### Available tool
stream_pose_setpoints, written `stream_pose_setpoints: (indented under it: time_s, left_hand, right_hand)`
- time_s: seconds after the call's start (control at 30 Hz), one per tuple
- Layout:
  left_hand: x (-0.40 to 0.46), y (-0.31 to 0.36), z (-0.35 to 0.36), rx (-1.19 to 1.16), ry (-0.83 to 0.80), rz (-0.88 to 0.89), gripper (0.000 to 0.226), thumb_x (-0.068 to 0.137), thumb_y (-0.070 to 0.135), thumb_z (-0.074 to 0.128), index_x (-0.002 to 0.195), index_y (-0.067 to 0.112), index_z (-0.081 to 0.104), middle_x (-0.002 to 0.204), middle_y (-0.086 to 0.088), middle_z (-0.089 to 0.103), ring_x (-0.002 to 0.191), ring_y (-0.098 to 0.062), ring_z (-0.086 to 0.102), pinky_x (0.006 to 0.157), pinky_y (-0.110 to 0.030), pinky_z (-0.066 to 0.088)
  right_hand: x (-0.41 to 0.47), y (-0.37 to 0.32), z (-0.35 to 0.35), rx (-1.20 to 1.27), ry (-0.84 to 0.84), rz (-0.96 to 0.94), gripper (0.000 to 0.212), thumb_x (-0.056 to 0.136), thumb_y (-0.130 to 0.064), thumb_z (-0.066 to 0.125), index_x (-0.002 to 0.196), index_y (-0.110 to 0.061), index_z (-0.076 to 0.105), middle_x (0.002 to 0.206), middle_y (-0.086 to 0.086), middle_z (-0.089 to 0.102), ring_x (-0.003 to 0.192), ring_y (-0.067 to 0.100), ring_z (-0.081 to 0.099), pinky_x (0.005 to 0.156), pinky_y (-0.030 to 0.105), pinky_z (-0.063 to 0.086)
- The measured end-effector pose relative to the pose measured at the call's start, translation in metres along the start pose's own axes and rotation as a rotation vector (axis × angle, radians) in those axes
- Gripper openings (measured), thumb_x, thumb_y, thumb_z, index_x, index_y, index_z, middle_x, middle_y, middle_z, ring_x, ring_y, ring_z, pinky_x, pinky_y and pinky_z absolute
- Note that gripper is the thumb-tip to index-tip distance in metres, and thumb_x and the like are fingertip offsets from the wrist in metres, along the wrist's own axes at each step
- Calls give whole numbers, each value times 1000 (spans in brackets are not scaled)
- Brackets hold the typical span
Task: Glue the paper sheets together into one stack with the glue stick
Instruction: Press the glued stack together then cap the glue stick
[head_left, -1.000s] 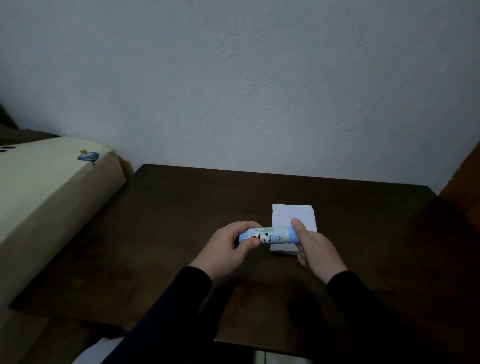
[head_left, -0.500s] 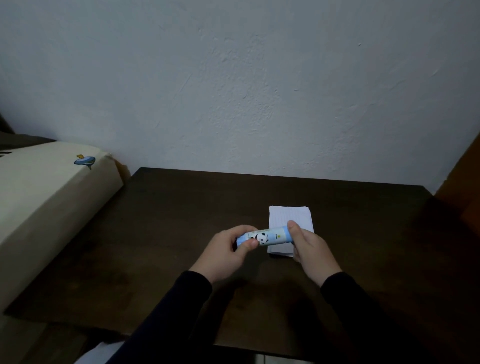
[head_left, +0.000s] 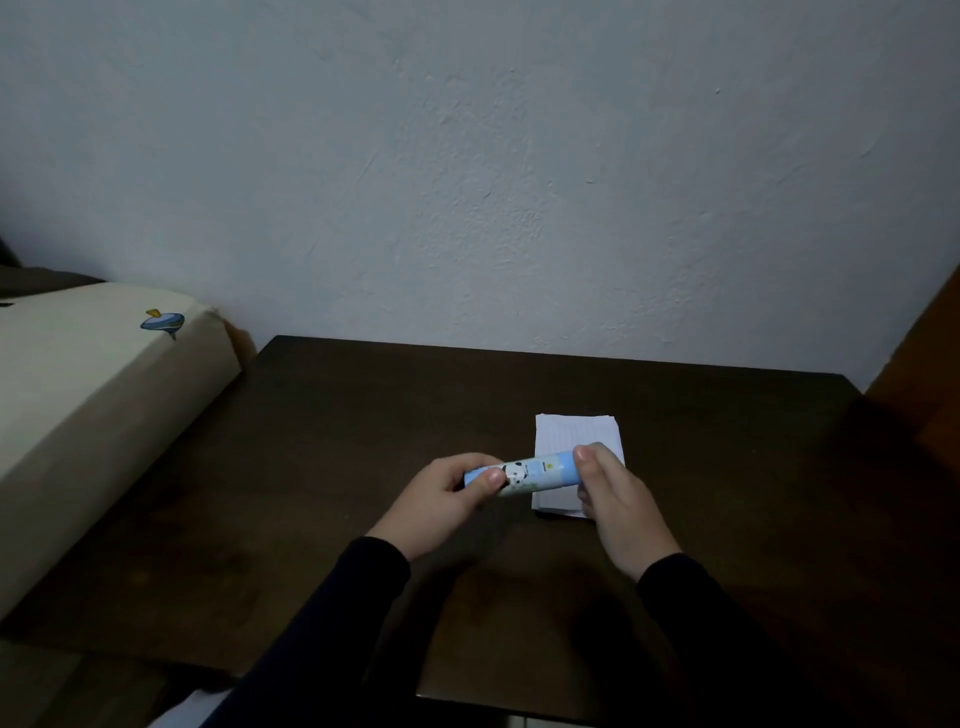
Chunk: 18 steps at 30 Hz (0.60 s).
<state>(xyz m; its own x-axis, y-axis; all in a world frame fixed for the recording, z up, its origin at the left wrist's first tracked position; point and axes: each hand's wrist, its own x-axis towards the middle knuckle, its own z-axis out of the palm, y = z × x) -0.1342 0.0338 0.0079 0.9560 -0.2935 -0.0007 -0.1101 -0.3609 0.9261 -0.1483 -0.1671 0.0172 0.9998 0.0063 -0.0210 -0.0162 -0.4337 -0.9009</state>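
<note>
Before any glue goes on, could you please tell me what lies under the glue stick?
Under the glue stick, held level by the left hand and right hand, lie the paper sheets on the dark table. The right hand covers their near right corner.

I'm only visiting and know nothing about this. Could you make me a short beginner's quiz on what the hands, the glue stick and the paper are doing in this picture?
1. True or false: the glue stick lies flat on the table, untouched.
2. What holds the glue stick? A) left hand only B) right hand only C) both hands
3. Fill in: the paper sheets lie on the table, partly hidden behind the ____ hand.

Key: 1 false, it is held above the table. 2 C, one hand grips each end. 3 right.
</note>
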Motion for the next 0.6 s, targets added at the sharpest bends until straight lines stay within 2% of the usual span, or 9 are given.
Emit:
stream_pose_setpoints:
  time_s: [0.1,0.2,0.33,0.5,0.6]
  left_hand:
    - [0,0,-1,4,-24,-4,22,97,37,51,103,28,69,74,19,61,71,1,53,70,-22,40]
    - [-2,2,0,28,-36,-10,21,97,35,52,110,30,67,92,12,65,84,-4,58,77,-23,44]
    - [-3,1,0,96,-43,-25,22,94,38,56,115,37,63,109,13,63,100,-4,58,89,-26,49]
    - [-4,5,2,75,35,35,24,92,26,61,114,36,65,111,14,64,102,0,59,86,-18,50]
    - [-7,7,5,73,45,29,28,92,22,62,114,38,63,113,17,62,104,3,57,88,-18,49]
  right_hand:
    - [1,1,1,-50,-25,-6,32,100,-46,29,92,-24,50,82,-8,50,76,5,50,66,17,40]
    - [2,2,4,-6,-14,36,37,99,-48,30,99,-21,54,83,-4,51,74,6,50,67,20,42]
    - [3,5,6,88,-25,116,43,99,-51,31,104,-19,58,72,-6,47,63,6,44,56,16,35]
    - [8,-2,12,270,-14,265,50,98,-52,33,109,-11,59,56,-2,38,48,9,34,43,18,32]
    - [7,-2,13,289,-31,299,53,98,-54,34,102,-8,60,50,-2,35,42,9,31,42,20,30]
